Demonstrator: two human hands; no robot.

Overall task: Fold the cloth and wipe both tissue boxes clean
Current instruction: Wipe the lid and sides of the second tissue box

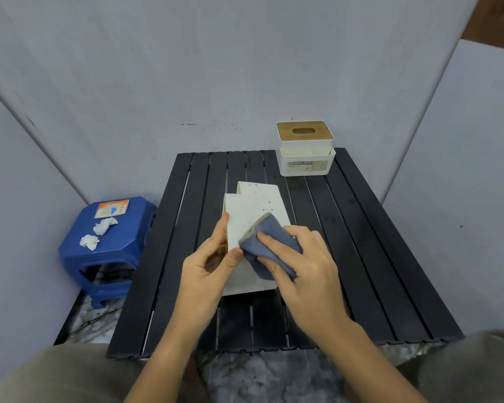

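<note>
Step in hand: wiping the first of the two boxes, judging by the folded cloth (269, 248) pressed against the speckled tissue box (253, 216) at the middle of the slatted table (376, 257).
Right hand: the right hand (306, 266) grasps the blue cloth, fingers curled over it, and pushes it onto the box face nearest the camera.
Left hand: the left hand (208, 266) grips the box's edge at about 9 o'clock of the cloth, thumb on the front face and fingers round the side, steadying it.
Speckled box: white with dark flecks, leaning back toward 12 o'clock; the flecks show thickest above the cloth, toward 12 o'clock.
Second box: the wood-lidded tissue box (305, 148) stands at about 1 o'clock on the table's far edge, well apart from both hands and seemingly not yet wiped.
Next move: probably a stroke up toward the flecked area at 12 o'clock, with the left hand bracing so the box does not slide; after that the box needs turning for its other faces.
Hard to tell: whether the flecks are dirt or a printed pattern; the box's back and underside are hidden; the label on the far box is too small to read fully.
Off the table: a blue stool (108, 245) at 9 o'clock carries crumpled tissues (98, 234) and a small packet (112, 208).
</note>
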